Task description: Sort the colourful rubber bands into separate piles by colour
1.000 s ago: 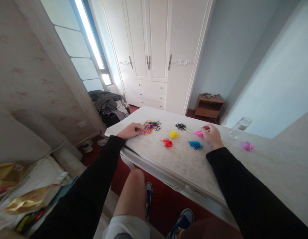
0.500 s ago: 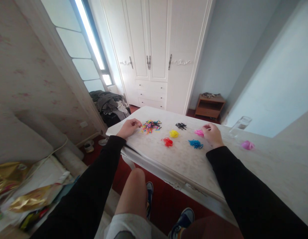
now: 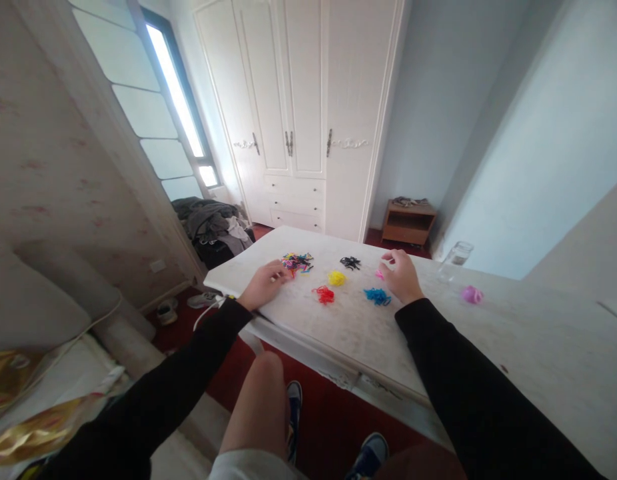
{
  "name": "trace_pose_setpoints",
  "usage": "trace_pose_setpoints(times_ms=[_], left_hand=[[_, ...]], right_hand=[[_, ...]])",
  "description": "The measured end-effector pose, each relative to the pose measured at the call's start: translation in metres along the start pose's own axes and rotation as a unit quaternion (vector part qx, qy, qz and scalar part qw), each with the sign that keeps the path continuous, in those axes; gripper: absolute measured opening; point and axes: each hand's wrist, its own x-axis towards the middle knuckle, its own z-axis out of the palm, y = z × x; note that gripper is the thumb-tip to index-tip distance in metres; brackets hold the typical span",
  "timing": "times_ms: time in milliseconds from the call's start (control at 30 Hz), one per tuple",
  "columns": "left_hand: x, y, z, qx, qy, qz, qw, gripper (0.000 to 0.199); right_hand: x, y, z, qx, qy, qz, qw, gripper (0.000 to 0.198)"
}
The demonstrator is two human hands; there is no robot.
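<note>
My left hand [image 3: 265, 284] is at the near left side of a mixed pile of small coloured rubber bands [image 3: 302, 260]. Its fingers are bent and drawn together at the pile's edge; what lies between the fingertips is too small to make out. My right hand [image 3: 402, 275] hovers over a pink pile [image 3: 379, 274], mostly covering it, with thumb and fingers curled but apart. Between the hands lie sorted piles of bands: black [image 3: 350, 263], yellow [image 3: 337, 278], red [image 3: 324, 295] and blue [image 3: 377, 297].
The piles rest on a white marbled table [image 3: 338, 333]. Toward its right stand a clear glass jar [image 3: 457, 259] and a pinkish-purple bundle [image 3: 472, 295]. Behind are a white wardrobe [image 3: 308, 87], a small brown cabinet [image 3: 409, 223] and heaped clothes [image 3: 213, 227].
My left hand has come closer to the mixed pile, its fingers now at the edge. My right hand stays by the pink pile, its fingers loosened. The view has shifted slightly.
</note>
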Motion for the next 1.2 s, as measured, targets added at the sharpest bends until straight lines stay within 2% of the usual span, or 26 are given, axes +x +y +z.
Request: trace_pose_setpoints(times_ms=[33, 133, 267, 500, 700, 900, 1033, 1200], left_hand=[[-0.003, 0.011, 0.009, -0.003, -0.026, 0.02, 0.999, 0.017], [-0.004, 0.035, 0.035, -0.004, -0.043, 0.028, 0.999, 0.016], [0.001, 0.042, 0.053, 0.02, -0.05, 0.031, 0.998, 0.017], [-0.004, 0.039, 0.049, 0.02, -0.061, 0.039, 0.997, 0.021], [-0.004, 0.038, 0.049, -0.008, -0.03, 0.015, 0.999, 0.02], [-0.003, 0.037, 0.047, -0.069, -0.006, -0.016, 0.997, 0.011], [-0.003, 0.035, 0.044, -0.129, 0.013, -0.052, 0.99, 0.019], [-0.005, 0.033, 0.042, -0.239, 0.037, -0.102, 0.965, 0.034]], right_hand=[[0.0, 0.0, 0.0, 0.001, -0.001, 0.0, 1.0, 0.008], [0.0, 0.001, 0.001, 0.002, -0.003, 0.002, 1.0, 0.009], [-0.001, -0.001, -0.002, 0.002, -0.007, 0.002, 1.0, 0.011], [-0.001, -0.008, -0.001, 0.009, -0.016, 0.006, 1.0, 0.011], [-0.002, -0.016, -0.002, 0.02, -0.031, 0.003, 0.999, 0.012], [-0.004, -0.03, -0.004, 0.025, -0.041, -0.003, 0.999, 0.01], [-0.01, -0.057, -0.004, 0.06, -0.093, -0.055, 0.992, 0.011], [-0.025, -0.1, -0.002, 0.091, -0.209, -0.18, 0.957, 0.013]])
